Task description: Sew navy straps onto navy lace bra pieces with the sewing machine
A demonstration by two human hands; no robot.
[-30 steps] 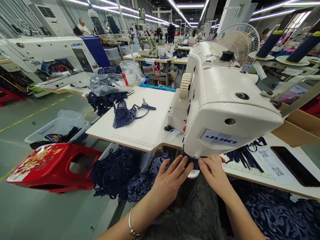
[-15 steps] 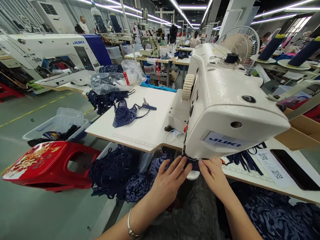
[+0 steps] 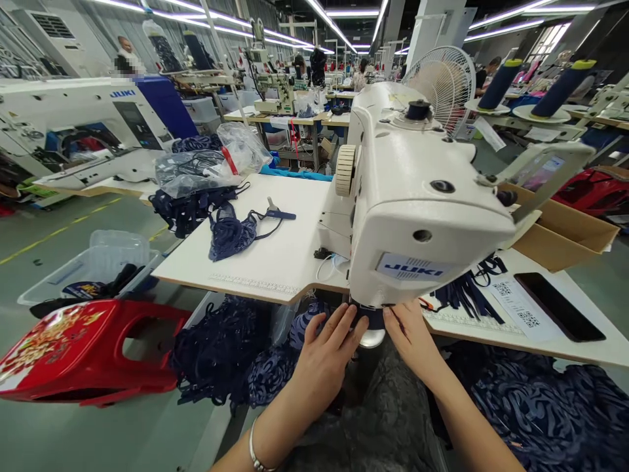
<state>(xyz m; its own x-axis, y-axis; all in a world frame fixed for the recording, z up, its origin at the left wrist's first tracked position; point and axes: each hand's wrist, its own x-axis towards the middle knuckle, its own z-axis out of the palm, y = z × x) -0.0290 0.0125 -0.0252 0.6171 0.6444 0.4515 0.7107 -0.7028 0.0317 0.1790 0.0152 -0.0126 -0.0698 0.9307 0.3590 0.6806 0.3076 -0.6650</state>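
Note:
Under the head of a white JUKI sewing machine (image 3: 417, 216) lies a dark navy fabric piece (image 3: 374, 319). My left hand (image 3: 327, 351) rests on its left side, fingers stretched forward near the needle area and thumb held apart. On the right side, my right hand (image 3: 410, 337) pinches the fabric edge between thumb and fingers. The machine head partly hides the sewing spot and my right fingertips. A rounded metal plate (image 3: 372, 338) shows just below the fabric. On the white table (image 3: 275, 262), a navy lace bra (image 3: 233, 233) lies to the left.
Dark straps and patterned cups hang in a pile (image 3: 221, 347) below the table. A red stool (image 3: 98, 347) and a clear bin (image 3: 54, 275) stand left. Rightward are a phone (image 3: 560, 307), a printed paper (image 3: 523, 308), navy strips (image 3: 469, 298) and a cardboard box (image 3: 565, 229).
The view has swung slightly, shifting the machine and table leftward in the picture. Both hands stay at the fabric under the machine head, with little visible movement relative to it.

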